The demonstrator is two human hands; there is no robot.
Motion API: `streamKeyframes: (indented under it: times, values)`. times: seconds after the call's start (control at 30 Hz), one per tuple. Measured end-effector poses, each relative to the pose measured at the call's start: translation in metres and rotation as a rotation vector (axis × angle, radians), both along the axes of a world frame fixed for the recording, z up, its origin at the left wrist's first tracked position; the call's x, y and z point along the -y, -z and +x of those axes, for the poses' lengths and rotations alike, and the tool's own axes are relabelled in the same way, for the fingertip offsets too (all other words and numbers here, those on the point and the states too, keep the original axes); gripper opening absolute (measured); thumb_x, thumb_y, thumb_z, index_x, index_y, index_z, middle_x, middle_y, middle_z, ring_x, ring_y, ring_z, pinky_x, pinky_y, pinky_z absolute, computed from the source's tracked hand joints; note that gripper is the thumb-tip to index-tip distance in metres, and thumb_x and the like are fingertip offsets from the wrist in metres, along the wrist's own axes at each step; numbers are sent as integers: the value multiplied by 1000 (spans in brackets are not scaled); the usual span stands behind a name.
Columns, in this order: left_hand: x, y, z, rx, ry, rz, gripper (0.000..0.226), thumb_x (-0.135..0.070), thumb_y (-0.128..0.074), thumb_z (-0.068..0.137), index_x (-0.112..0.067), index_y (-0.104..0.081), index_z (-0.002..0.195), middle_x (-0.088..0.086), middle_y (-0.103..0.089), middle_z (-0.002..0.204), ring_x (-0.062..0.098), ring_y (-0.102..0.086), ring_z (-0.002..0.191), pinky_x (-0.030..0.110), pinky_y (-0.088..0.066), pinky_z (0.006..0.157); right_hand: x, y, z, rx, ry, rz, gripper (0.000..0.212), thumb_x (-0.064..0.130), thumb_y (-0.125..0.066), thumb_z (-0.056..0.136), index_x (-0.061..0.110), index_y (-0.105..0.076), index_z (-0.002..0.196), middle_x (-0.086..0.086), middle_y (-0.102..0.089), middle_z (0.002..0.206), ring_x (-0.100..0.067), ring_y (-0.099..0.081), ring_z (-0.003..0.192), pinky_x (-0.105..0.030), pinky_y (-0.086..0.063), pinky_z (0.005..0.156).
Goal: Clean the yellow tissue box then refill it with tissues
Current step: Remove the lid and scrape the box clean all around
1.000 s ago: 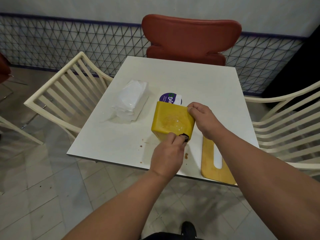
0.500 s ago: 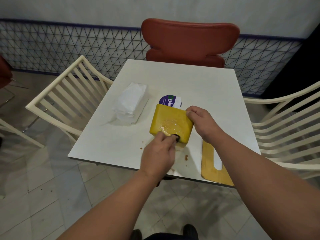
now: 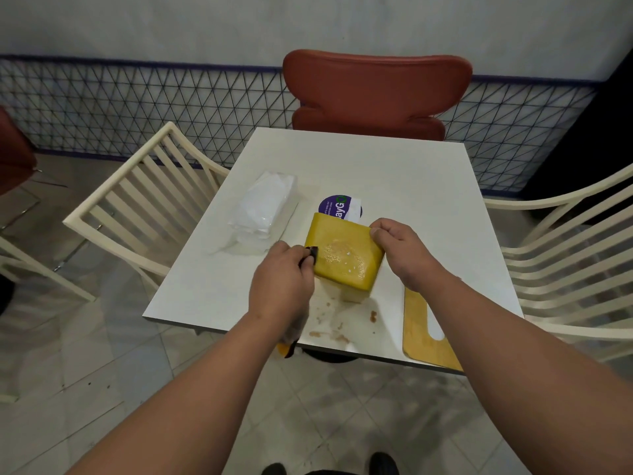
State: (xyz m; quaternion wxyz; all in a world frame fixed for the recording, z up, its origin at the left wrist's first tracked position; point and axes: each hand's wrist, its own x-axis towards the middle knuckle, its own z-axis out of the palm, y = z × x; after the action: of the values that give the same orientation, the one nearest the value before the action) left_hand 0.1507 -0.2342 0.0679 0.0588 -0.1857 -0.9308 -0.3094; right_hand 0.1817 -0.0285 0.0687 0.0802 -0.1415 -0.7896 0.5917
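Box: one yellow box [image 3: 344,255], right hand [image 3: 400,250] gripping its edge.
Scraper: one [image 3: 311,252], pinched in left hand [image 3: 281,286].
Tissues: one pack [image 3: 262,212], beyond left hand.
Sticker [image 3: 339,208]: reads "ayG".

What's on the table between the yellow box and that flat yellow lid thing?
Only bare white table lies between the yellow box and the lid, with a small brown crumb, in the head view.
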Motion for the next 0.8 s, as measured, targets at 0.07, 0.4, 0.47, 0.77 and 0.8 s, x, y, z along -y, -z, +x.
streamKeyframes:
  times: [0.07, 0.4, 0.47, 0.77, 0.8]
  values:
    - [-1, -3, 3, -6, 30, -43, 24, -28, -48, 97, -17, -68, 105, 2, -50, 92, 24, -55, 76, 34, -47, 69, 2, 1, -1, -4, -2, -6, 26, 10, -43, 96, 15, -52, 73, 8, -44, 65, -12, -37, 65, -28, -31, 59]
    - [-8, -16, -5, -16, 82, -171, 28, -29, -45, 97, -17, -69, 105, 3, -50, 92, 27, -56, 80, 34, -47, 68, 3, 1, 0, -9, -18, -29, 25, 12, -44, 97, 14, -52, 73, 2, -42, 68, -14, -37, 68, -29, -30, 61]
    - [-16, -17, 6, -16, 181, -192, 28, -30, -45, 97, -19, -67, 109, 4, -53, 98, 26, -57, 83, 35, -48, 71, 2, 0, 0, -10, -22, -24, 24, 12, -44, 97, 12, -53, 75, 2, -43, 68, -14, -38, 68, -29, -31, 61]
    - [-26, -22, 7, -28, 226, -194, 28, -31, -45, 98, -19, -67, 111, 4, -54, 101, 26, -57, 88, 34, -47, 73, -1, -2, -1, -21, -9, -62, 20, 18, -46, 92, 6, -55, 79, -7, -43, 74, -17, -37, 70, -30, -30, 61]
    - [-28, -22, 8, -28, 241, -200, 28, -31, -44, 98, -20, -67, 111, 3, -54, 101, 26, -57, 89, 34, -46, 73, -2, -3, -1, -15, -9, -57, 20, 21, -46, 90, 7, -54, 78, -7, -42, 74, -17, -36, 70, -30, -30, 61]
